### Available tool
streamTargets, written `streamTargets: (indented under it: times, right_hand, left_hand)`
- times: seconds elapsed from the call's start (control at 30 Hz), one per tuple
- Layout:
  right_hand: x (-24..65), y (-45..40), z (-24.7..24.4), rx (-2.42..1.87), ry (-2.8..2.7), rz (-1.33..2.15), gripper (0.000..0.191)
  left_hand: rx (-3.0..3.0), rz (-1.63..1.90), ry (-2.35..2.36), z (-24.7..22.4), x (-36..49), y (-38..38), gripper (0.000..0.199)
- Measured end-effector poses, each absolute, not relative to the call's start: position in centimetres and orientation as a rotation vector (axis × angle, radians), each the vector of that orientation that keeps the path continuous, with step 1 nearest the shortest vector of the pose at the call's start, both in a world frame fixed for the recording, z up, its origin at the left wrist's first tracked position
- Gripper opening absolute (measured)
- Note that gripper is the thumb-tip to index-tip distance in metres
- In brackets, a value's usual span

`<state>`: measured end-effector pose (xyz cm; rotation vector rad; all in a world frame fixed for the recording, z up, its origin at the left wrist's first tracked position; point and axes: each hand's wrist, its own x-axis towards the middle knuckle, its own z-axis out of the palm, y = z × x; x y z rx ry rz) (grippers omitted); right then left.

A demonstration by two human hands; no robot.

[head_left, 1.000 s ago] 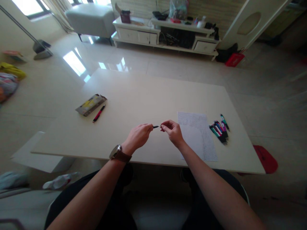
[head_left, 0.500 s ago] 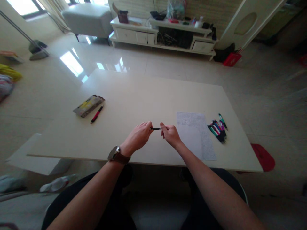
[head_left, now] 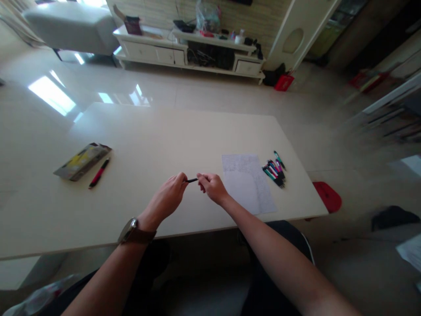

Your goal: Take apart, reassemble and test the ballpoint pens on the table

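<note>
Between my hands, above the white table [head_left: 158, 136], is a thin black pen [head_left: 192, 180]. My left hand [head_left: 168, 193], with a watch [head_left: 131, 230] on its wrist, is closed on one end of it. The fingers of my right hand [head_left: 212, 186] pinch the other end. Just right of my right hand lie sheets of paper [head_left: 241, 191], one plain and one covered in writing. Beyond them several coloured pens [head_left: 274, 172] lie in a bunch. A red and black pen [head_left: 98, 174] rests on the left, beside a grey and yellow box [head_left: 82, 162].
The table's front edge runs close to my legs. A red stool [head_left: 327, 196] stands by the right end. Across the shiny floor are a low white cabinet [head_left: 151, 52] with things on top, a grey ottoman [head_left: 70, 28] and a red bag [head_left: 283, 82].
The view has turned to the right, so everything appears shifted left. Both hands keep hold of the black pen, which is now slightly more tilted. The things on the table have stayed put.
</note>
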<state>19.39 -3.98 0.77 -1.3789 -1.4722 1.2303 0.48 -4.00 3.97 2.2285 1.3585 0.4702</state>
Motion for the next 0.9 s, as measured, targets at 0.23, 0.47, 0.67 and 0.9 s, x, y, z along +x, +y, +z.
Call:
streamTargets:
  times: [0.23,0.47,0.67,0.9]
  right_hand:
    - [19.4,-3.9,1.0,-1.41,-1.599,1.121,0.046]
    - [19.2,-4.0,1.6,-1.386,-1.434,1.256,0.044]
    - [19.2,-4.0,1.5,-1.385,-1.567,1.281,0.027]
    - [19.8,-4.4,1.6,-1.337,-2.131,0.723,0.017]
  left_hand:
    - [2.187,0.435,1.39,3.4,0.5,-3.7,0.027]
    - [1.9,0.483,1.618,5.4,-1.0,-2.8,0.041]
    - [1.885,0.54,1.616,5.3,-2.0,-2.2,0.04]
    - [2.108,0.562,1.433,3.6,-1.3,-2.1,0.034]
